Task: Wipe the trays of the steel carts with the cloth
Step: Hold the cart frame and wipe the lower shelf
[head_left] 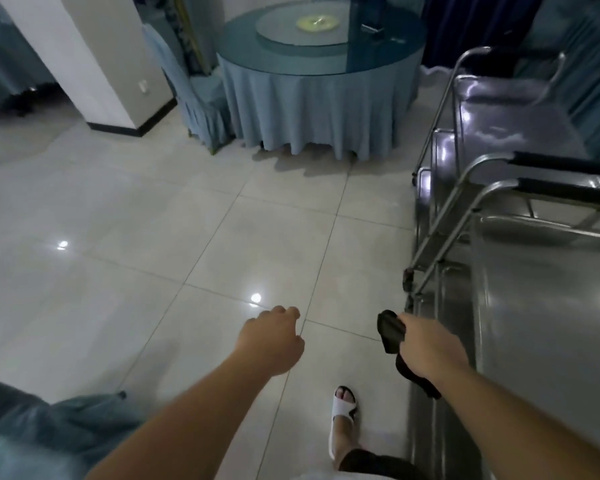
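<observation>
Right hand (426, 344) grips dark cloth (390, 330), hanging lengthwise; left hand (274, 337) loosely curled, empty.

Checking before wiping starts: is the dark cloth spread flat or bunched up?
Bunched up. The dark cloth is crumpled in the right hand, its ends hanging out either side.

Quick count: two hands, left (272, 341) loosely curled with nothing in it, right (430, 344) gripping one dark cloth (390, 330). Two steel carts just right of that grip, near cart (541, 306) and far cart (492, 109), each with one handle. One round table (319, 81) with one turntable (303, 27) well beyond the hands, one covered chair (194, 95) beside it. One sandalled foot (342, 414) below the hands.
</observation>
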The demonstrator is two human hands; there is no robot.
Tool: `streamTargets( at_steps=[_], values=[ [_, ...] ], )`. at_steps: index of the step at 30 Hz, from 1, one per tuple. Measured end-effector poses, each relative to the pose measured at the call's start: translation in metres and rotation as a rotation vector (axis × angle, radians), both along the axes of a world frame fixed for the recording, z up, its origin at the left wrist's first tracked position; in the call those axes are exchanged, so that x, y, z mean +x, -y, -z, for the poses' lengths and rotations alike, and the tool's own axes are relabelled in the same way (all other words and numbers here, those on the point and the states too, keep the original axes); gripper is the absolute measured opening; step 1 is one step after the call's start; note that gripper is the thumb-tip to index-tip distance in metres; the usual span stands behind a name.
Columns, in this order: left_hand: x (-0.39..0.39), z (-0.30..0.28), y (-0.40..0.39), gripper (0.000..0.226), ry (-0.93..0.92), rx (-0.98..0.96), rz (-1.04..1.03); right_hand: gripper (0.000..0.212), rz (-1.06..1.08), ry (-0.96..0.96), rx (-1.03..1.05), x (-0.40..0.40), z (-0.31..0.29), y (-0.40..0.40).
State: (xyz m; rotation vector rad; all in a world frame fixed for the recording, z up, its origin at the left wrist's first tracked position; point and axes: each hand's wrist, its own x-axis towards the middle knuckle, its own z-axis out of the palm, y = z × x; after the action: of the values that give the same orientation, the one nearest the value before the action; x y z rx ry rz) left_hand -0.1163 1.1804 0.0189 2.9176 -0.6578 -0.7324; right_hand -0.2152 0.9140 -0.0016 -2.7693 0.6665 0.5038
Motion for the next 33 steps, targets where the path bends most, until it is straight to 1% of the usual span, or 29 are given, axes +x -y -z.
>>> streamTargets(
  at_steps=[5,10,13,16,21,24,26,29,33],
  values=[
    [0.086,-0.016,0.064,0.049,0.002,0.004,0.068,0.018,0.081,-0.022,0.041,0.071,-0.005,0.062],
    [0.15,-0.018,0.123,0.053,-0.036,-0.053,0.102,0.026,0.162,-0.029,0.049,0.127,-0.012,0.115],
    [0.187,-0.011,0.156,0.053,-0.053,-0.032,0.194,0.03,0.251,-0.022,0.08,0.145,-0.004,0.137],
    [0.232,-0.002,0.191,0.053,-0.055,-0.003,0.312,0.042,0.372,-0.02,0.133,0.162,0.009,0.153],
    [0.318,0.019,0.248,0.052,-0.064,0.012,0.525,0.033,0.603,0.009,0.128,0.191,0.033,0.173],
    [0.366,0.028,0.277,0.052,-0.097,0.046,0.677,0.023,0.786,-0.004,0.145,0.21,0.032,0.173],
    [0.391,0.033,0.296,0.051,-0.106,0.079,0.764,0.018,0.909,0.021,0.176,0.221,0.028,0.17],
    [0.413,0.042,0.33,0.048,-0.108,0.127,0.882,0.013,1.072,0.081,0.236,0.231,0.028,0.165],
    [0.411,0.053,0.372,0.049,-0.135,0.162,1.025,0.012,1.224,0.079,0.325,0.225,0.036,0.158]
  ],
)
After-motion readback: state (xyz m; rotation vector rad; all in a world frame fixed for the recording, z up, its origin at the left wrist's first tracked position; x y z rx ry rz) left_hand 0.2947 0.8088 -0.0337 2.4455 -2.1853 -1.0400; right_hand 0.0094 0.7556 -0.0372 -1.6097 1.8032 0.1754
